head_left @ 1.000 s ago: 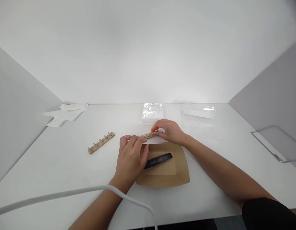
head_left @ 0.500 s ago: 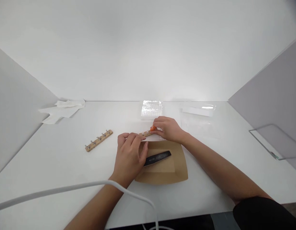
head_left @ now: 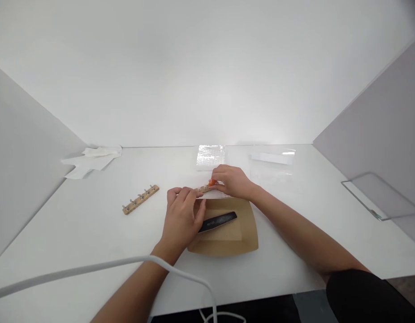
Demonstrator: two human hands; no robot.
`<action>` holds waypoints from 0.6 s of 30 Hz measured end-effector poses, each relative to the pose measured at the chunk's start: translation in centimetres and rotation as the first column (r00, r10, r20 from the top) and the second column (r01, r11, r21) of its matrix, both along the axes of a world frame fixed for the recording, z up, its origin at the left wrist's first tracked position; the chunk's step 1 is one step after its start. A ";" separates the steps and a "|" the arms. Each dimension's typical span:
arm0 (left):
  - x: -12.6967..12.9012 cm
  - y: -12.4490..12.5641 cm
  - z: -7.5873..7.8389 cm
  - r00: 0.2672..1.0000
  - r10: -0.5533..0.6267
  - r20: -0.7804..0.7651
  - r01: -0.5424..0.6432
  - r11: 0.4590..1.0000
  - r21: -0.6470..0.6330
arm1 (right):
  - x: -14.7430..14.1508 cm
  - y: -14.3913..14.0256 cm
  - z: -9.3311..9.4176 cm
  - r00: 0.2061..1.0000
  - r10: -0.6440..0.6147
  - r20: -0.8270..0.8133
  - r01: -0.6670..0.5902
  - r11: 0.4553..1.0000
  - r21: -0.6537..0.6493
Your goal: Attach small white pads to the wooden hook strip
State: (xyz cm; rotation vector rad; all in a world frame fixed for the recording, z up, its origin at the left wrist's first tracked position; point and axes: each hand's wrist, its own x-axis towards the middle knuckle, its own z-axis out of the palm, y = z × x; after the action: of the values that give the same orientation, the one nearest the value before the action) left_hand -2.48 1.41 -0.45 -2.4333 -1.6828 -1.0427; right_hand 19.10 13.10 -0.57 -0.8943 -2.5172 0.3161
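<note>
My right hand [head_left: 233, 180] pinches a small orange piece [head_left: 212, 182] at the right part of a short wooden strip [head_left: 205, 188]; its exact kind is hard to make out. Small light pegs stand on that strip. With its fingers bent, my left hand [head_left: 183, 215] holds the strip's left end, which its fingertips partly hide. Just in front lies a brown paper tray [head_left: 224, 249], and in it a black nail file [head_left: 219, 221] with printed numbers; my left thumb hovers over its left end.
A second wooden strip [head_left: 140, 199] with several metal pegs lies to the left. At the back are crumpled white tissue [head_left: 93, 160], a clear-wrapped packet [head_left: 210, 157] and a clear plastic sleeve [head_left: 273, 158]. A wire frame [head_left: 362, 199] stands right. A white cable [head_left: 103, 265] crosses the front.
The view has shifted slightly. Both hands keep nearly the same places at the strip, and the orange piece is still in my right fingers.
</note>
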 end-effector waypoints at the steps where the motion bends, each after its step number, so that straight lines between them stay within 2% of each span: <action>1: 0.0 0.0 -0.1 1.000 0.002 -0.001 -0.002 1.000 0.000 | 0.1 -0.1 0.2 1.000 0.004 -0.017 -0.004 1.000 -0.013; 8: -0.2 0.2 -0.3 1.000 0.001 -0.018 -0.001 1.000 -0.006 | 1.7 -1.0 3.5 0.984 -0.105 -0.143 0.099 0.994 -0.046; 12: -0.3 0.3 0.0 1.000 -0.012 -0.007 0.012 1.000 -0.028 | 3.4 -1.8 5.3 0.970 -0.169 -0.176 0.152 0.983 -0.107; 15: -0.5 0.5 0.0 1.000 -0.028 -0.003 0.028 0.999 -0.024 | 5.5 -3.0 5.3 0.951 -0.252 -0.178 0.237 0.966 -0.098; 18: -0.8 0.7 -0.1 0.999 -0.037 0.013 0.037 0.999 -0.018 | 8.3 -4.1 4.0 0.944 -0.302 -0.131 0.286 0.949 -0.131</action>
State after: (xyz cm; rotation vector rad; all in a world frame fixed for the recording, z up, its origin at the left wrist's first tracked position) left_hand -3.25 2.14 -0.56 -2.4841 -1.6644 -1.0532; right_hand 27.44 9.02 3.42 -1.2255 -2.2061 0.4109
